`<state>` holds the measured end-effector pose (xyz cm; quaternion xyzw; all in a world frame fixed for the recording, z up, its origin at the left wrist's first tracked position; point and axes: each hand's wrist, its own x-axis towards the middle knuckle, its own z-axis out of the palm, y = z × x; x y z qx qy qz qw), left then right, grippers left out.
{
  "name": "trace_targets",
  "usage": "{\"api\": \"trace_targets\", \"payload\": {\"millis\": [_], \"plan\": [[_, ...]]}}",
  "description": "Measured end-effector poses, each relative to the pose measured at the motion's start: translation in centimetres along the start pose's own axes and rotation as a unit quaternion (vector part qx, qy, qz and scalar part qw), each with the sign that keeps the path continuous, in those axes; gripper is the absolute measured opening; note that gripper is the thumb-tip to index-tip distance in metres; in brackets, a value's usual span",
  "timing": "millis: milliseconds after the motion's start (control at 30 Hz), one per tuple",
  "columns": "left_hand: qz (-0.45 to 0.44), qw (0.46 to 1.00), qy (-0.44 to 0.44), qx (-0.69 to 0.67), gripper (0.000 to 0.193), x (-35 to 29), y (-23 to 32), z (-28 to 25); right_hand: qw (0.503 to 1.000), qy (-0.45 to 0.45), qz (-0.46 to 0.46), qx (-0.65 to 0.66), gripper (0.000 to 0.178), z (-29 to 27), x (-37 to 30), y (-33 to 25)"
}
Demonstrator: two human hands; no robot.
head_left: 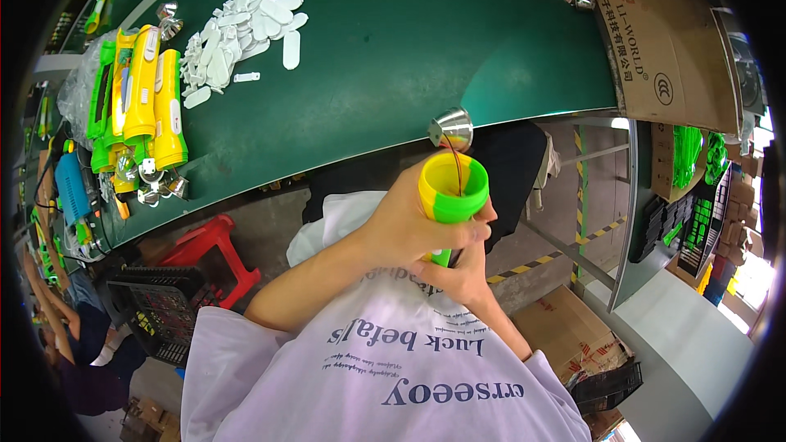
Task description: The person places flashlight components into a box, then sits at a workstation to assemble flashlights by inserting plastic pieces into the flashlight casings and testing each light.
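Observation:
A yellow-and-green flashlight body [454,207] is held in front of my chest, its wide open end facing up and away from me. My left hand [401,225] is wrapped around its side. My right hand [464,266] closes on its lower part; some of those fingers are hidden behind the body and the left hand. Thin dark and reddish wires run from inside the opening to a shiny reflector cup [454,128], which hangs just past the rim by the table's near edge. The inside of the flashlight body is only partly visible.
On the green table [352,57] lie a pile of white plastic strips [237,29] and several yellow-and-green flashlight bodies [147,90] with reflector cups. A cardboard box [663,41] stands right. Below left are a red stool [217,250] and a black crate [160,311]; people sit farther left.

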<state>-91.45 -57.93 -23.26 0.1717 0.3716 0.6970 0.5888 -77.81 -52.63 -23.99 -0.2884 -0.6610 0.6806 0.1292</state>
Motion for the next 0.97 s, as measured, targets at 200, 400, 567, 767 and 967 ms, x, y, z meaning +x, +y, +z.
{"api": "trace_targets", "payload": {"millis": [200, 400, 567, 767, 967], "plan": [[-0.038, 0.995, 0.067, -0.059, 0.026, 1.1, 0.4, -0.7, 0.934, -0.096, 0.197, 0.281, 0.072, -0.8, -0.3, 0.2], [-0.031, 0.995, 0.095, -0.03, 0.034, 1.5, 0.0, -0.5, 0.943, -0.056, 0.194, 0.263, 0.075, -0.2, -0.7, 0.7], [-0.016, 0.993, 0.02, -0.118, 0.045, 1.5, 0.2, -1.4, 0.921, -0.088, 0.183, 0.334, 0.082, -0.2, -0.9, 0.9], [0.021, 0.988, -0.043, -0.144, 0.061, 2.0, -2.2, -2.9, 0.831, -0.159, 0.226, 0.482, 0.081, 0.0, -0.7, 0.6], [0.034, 0.988, -0.018, -0.152, 0.067, 2.1, -1.7, -2.4, 0.915, -0.165, 0.154, 0.334, 0.077, -0.3, -0.6, -0.3]]}}
